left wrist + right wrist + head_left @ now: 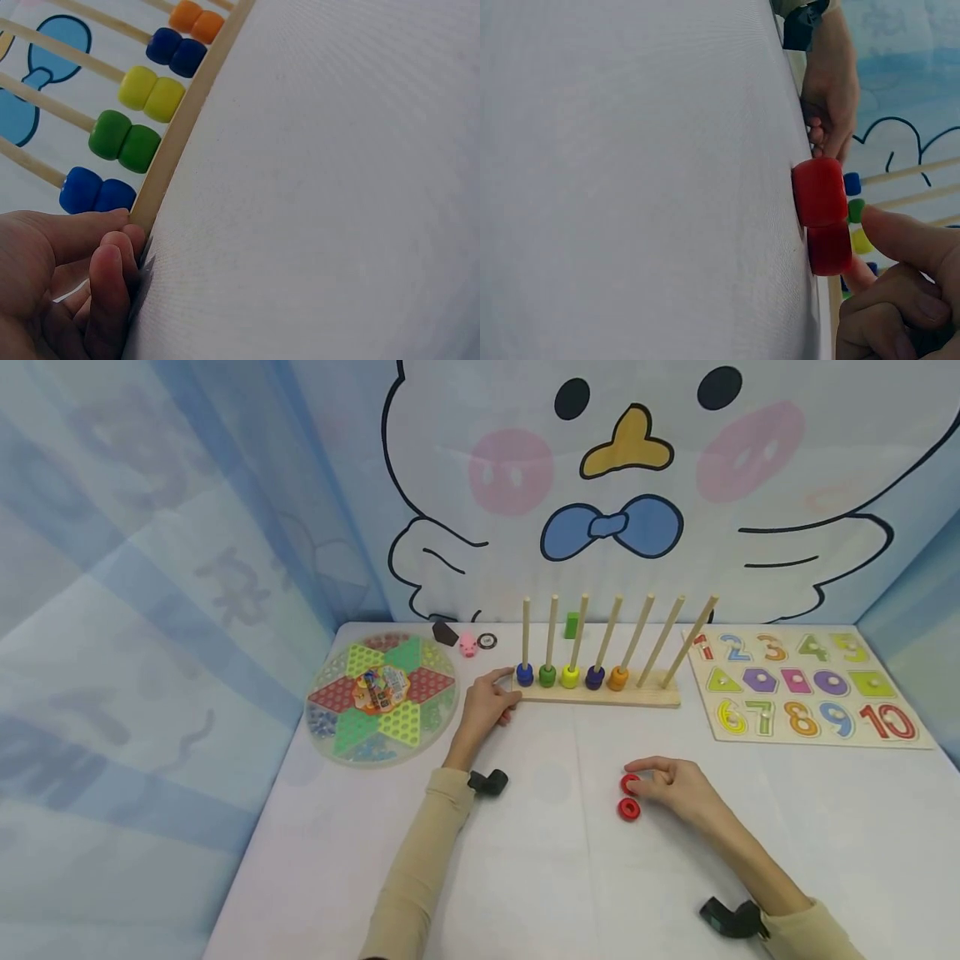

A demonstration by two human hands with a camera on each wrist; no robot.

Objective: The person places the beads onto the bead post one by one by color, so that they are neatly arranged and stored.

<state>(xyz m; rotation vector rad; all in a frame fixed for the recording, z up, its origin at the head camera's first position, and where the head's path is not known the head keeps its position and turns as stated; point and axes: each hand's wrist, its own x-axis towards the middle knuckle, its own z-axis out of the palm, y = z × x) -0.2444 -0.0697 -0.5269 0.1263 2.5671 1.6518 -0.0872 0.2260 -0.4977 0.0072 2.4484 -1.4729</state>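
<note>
A wooden bead stacker (600, 695) stands at the back of the table, with a row of upright pegs. Five of its pegs carry beads: blue (97, 193), green (124, 142), yellow (151, 94), dark blue (176, 52) and orange (196, 21). My left hand (487, 703) grips the left end of its base between thumb and fingers. Two red beads lie side by side on the table, a nearer one (629, 810) and a farther one (830, 249). Around the farther bead my right hand (678, 787) spreads thumb and index finger, the thumb slightly apart from it.
At the left lies a round Chinese checkers board (362, 742). A wooden number puzzle board (813, 735) is at the right. Behind the stacker is a green block (572, 625); a pink pig figure (468, 646), a small wheel (487, 642) and a dark piece (445, 633) lie left of it.
</note>
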